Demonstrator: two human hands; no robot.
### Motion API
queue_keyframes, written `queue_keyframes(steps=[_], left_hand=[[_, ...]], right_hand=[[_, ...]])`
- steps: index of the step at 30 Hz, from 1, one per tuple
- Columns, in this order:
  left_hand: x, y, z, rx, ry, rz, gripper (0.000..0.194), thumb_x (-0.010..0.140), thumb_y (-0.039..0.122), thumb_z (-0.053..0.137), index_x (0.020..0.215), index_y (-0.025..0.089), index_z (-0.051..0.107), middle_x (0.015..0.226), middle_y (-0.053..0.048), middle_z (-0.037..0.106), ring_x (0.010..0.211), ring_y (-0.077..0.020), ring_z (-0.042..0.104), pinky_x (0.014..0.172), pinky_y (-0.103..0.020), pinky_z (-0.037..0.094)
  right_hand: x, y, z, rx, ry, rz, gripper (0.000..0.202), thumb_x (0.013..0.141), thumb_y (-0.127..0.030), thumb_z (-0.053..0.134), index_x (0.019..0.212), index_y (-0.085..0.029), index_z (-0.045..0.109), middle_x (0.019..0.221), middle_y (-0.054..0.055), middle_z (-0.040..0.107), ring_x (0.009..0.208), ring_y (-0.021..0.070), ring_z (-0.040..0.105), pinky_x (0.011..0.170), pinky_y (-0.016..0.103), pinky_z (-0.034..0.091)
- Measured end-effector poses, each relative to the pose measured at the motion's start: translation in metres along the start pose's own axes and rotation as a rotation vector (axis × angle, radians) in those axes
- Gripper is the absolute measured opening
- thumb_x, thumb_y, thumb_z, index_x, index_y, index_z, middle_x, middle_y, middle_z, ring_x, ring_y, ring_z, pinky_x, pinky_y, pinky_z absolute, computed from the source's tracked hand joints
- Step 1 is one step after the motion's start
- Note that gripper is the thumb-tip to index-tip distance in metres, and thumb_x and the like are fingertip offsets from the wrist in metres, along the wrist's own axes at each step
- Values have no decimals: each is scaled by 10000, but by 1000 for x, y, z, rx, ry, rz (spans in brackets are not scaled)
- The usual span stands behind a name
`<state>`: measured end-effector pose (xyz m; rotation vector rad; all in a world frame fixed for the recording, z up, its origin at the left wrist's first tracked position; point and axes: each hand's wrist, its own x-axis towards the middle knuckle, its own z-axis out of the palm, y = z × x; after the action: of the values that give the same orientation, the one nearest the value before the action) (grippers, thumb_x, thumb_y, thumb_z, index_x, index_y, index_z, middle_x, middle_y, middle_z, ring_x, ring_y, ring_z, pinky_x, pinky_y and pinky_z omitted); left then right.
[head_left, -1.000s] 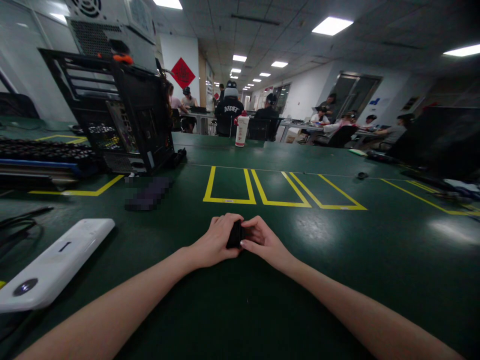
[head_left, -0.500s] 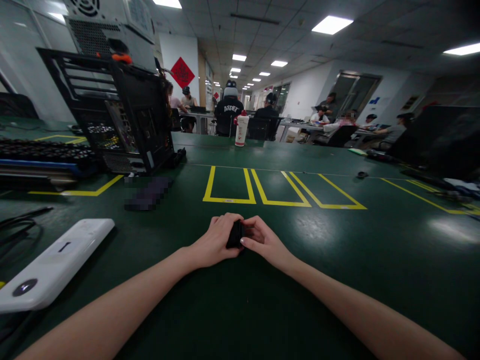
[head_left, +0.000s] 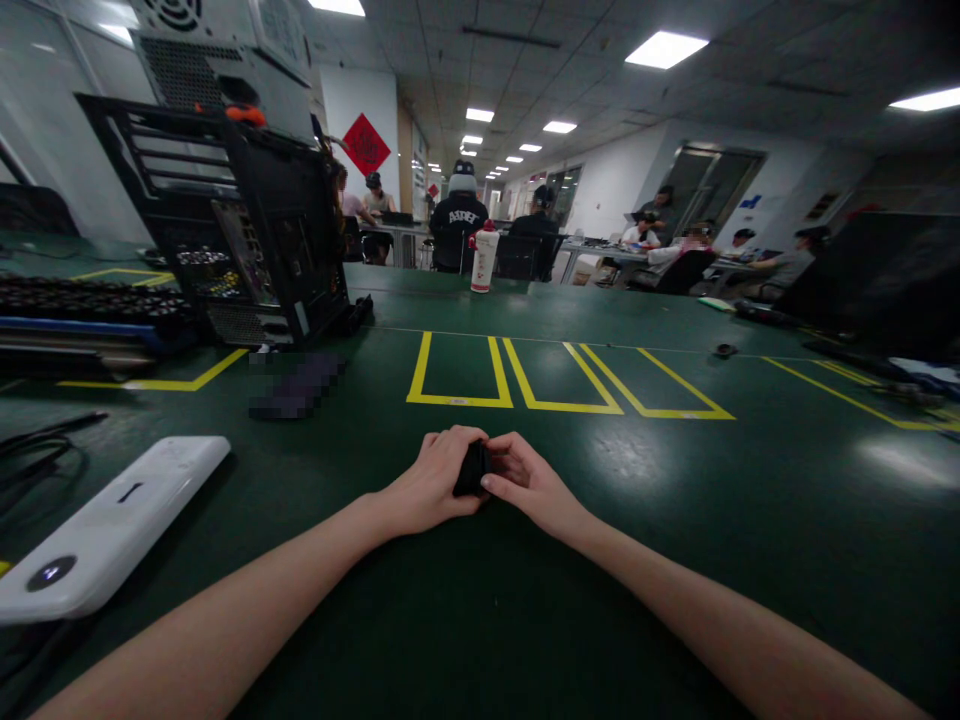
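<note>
Passage, ahead: table [head_left: 495, 620], from left hand [head_left: 433, 480] and right hand [head_left: 534, 488] over flat yellow tape [head_left: 459, 402] to upright cup [head_left: 484, 264]. Passage, right: broad run of table beyond right hand; small round part [head_left: 724, 351] lying far along it. Obstacles, left: white device [head_left: 112, 525]; cables [head_left: 37, 440] near it; pixelated dark item [head_left: 298, 388] farther out; tall black case [head_left: 289, 240] behind that. Obstacle, far right: dark clutter [head_left: 892, 372].

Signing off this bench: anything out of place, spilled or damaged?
The black computer case stands open at left, its inner parts exposed. No spill shows; the cup stands upright. The small black object in the left hand is too dark to check for damage.
</note>
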<state>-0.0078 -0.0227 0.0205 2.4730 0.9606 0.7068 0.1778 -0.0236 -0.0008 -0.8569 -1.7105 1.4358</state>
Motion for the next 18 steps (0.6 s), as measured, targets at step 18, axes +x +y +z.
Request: queue_keyframes(steps=[18], left_hand=[[0, 2, -2, -13, -7, 2, 495, 742, 189, 591, 1162, 232, 332, 1086, -63, 472, 999, -234, 481, 877, -404, 351]], right_hand=[[0, 0, -1, -34, 6, -33, 285, 756, -202, 604, 1006, -226, 468, 1051, 25, 506, 1027, 184, 521, 891, 389, 445]])
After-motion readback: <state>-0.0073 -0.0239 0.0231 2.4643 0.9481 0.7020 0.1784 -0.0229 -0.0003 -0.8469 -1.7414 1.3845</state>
